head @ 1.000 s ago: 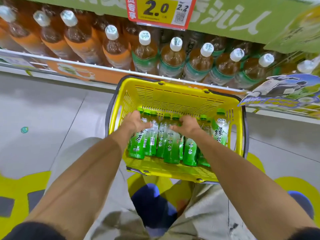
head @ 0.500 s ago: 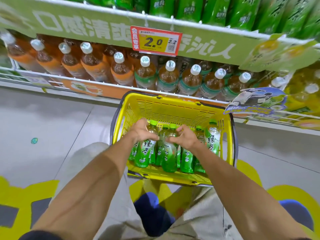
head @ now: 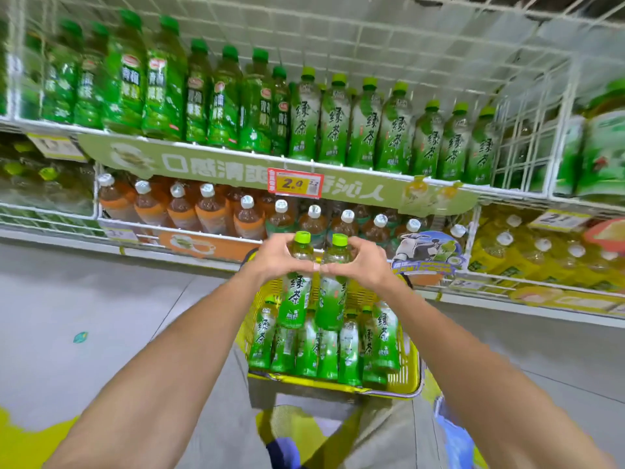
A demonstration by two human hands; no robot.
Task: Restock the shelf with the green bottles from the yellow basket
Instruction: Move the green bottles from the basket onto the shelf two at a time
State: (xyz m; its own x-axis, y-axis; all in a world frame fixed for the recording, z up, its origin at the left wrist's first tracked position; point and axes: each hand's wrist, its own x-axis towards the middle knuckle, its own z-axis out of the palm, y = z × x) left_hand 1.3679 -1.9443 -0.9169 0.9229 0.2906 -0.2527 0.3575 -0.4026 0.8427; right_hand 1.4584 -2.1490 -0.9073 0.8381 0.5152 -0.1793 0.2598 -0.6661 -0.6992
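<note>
Two green bottles [head: 297, 296], upright and touching, above the yellow basket [head: 407, 384]. Left hand [head: 274, 262] and right hand [head: 360, 265] each wrap one neck. Hazard: high grips; a swinging base may clip the shelf [head: 372, 170] and drop.

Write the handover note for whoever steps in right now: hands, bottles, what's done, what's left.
Left hand: grips one green bottle near its neck.
Right hand: grips a second green bottle the same way.
Both are upright, side by side, above the yellow basket, not yet shelved.
Remaining bottles stand in the basket.
Left: set the pair on the upper shelf beside the matching row, probably in the open space at its right end, then empty the basket.
</note>
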